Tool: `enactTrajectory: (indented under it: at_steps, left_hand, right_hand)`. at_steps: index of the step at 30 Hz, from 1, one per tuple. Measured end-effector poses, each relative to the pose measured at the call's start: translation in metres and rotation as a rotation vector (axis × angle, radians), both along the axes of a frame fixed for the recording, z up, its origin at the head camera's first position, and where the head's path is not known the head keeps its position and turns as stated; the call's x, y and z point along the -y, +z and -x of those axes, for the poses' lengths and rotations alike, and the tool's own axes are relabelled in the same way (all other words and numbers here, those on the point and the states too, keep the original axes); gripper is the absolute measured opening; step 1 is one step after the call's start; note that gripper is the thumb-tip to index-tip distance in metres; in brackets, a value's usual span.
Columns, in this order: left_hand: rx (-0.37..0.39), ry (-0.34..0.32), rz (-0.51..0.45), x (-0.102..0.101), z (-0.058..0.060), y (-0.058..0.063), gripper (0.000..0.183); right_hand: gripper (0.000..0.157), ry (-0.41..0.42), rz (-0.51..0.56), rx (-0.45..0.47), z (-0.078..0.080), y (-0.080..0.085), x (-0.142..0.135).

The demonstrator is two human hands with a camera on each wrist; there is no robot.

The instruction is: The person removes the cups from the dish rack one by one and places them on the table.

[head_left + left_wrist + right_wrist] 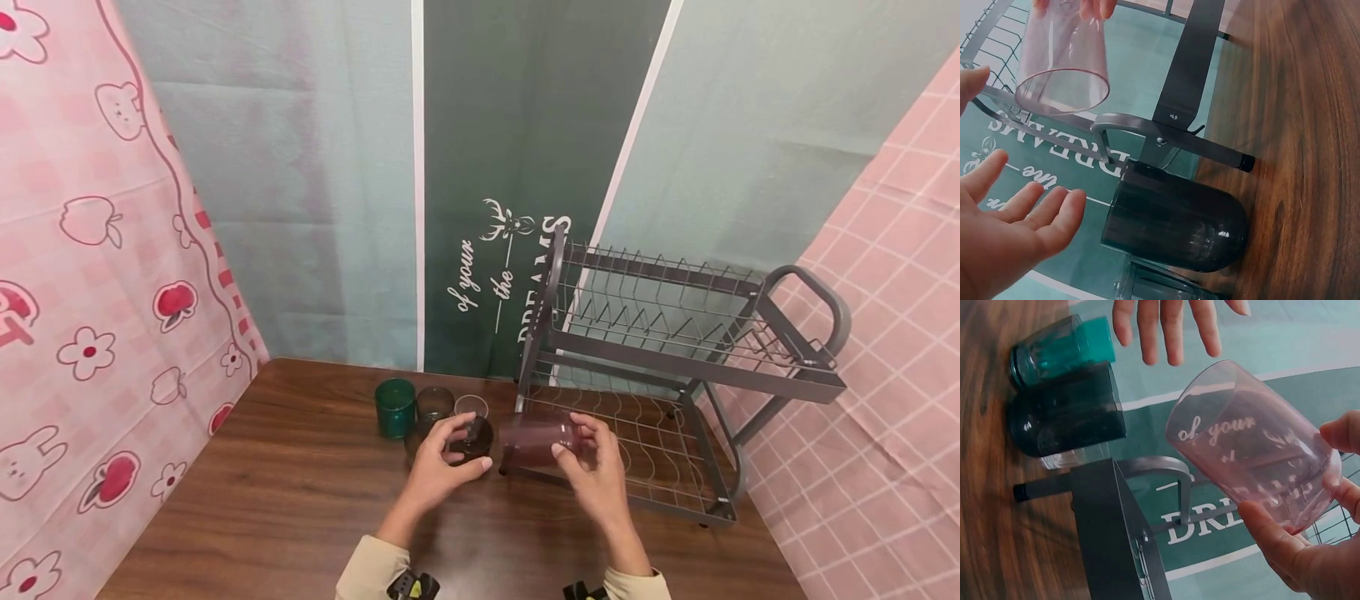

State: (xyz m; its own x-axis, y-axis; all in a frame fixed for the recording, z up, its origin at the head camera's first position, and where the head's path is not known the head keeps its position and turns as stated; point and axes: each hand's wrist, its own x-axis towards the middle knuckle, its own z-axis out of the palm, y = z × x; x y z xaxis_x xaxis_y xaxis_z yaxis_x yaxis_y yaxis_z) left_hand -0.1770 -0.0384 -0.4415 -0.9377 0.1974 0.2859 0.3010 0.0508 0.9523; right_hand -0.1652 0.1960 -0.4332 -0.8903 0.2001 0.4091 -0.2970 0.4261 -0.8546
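My right hand [600, 479] grips a transparent pink drinking glass [534, 440] near its base, thumb and fingers around it. The glass lies tilted on its side, its mouth toward my left hand [444, 468]. With fingers spread and nothing in them, the left hand hovers beside that mouth; the right wrist view shows a gap between its fingertips and the rim [1200, 400]. Behind the left hand stands a dark grey glass [1175, 215], upright on the table. A teal glass [395, 408], a smoky glass [433, 402] and a clear glass [472, 406] stand near it.
A grey two-tier metal dish rack [682, 362] stands on the right of the wooden table [300, 500], with wire slots on top and a wavy wire shelf below. Its left legs are close to the glasses. Patterned cloths [360, 167] hang behind and at both sides.
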Motion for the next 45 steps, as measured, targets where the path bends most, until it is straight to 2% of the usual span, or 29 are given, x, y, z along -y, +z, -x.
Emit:
enactTrajectory:
  at_steps: [4, 9, 10, 15, 17, 24, 31, 36, 39, 45]
  left_hand:
    - [0.02, -0.057, -0.06, 0.0, -0.001, 0.003, 0.062]
    - [0.029, -0.116, -0.137, -0.002, 0.002, -0.002, 0.067]
    - [0.03, -0.124, -0.147, -0.003, 0.002, -0.002, 0.067]
    - [0.022, -0.139, -0.186, -0.004, 0.003, -0.006, 0.068]
    - [0.017, -0.141, -0.211, -0.005, 0.003, -0.007, 0.068]
    - [0.019, -0.128, -0.274, -0.008, 0.002, -0.007, 0.07]
    - [0.004, -0.131, -0.266, -0.006, 0.003, -0.006, 0.061]
    - [-0.011, -0.141, -0.284, -0.007, 0.011, -0.02, 0.06]
    - [-0.048, -0.139, -0.293, -0.007, 0.015, -0.029, 0.06]
    - [-0.119, -0.107, -0.327, -0.003, 0.017, -0.029, 0.056]
  right_hand:
    - [0.048, 0.022, 0.084, 0.007, -0.001, -0.002, 0.005]
    - [0.045, 0.07, 0.178, -0.014, -0.005, -0.002, 0.014]
    - [0.045, 0.081, 0.19, -0.018, -0.007, 0.001, 0.017]
    - [0.044, 0.142, 0.261, -0.043, -0.006, -0.003, 0.022]
    - [0.044, 0.163, 0.278, -0.053, -0.002, -0.011, 0.021]
    - [0.044, 0.204, 0.26, -0.055, -0.003, -0.013, 0.028]
    - [0.039, 0.257, 0.288, -0.052, -0.001, -0.016, 0.029]
    - [0.039, 0.282, 0.286, -0.038, -0.002, -0.015, 0.028]
    - [0.041, 0.282, 0.261, -0.033, -0.004, -0.012, 0.026]
    - [0.043, 0.288, 0.207, -0.064, -0.003, -0.006, 0.023]
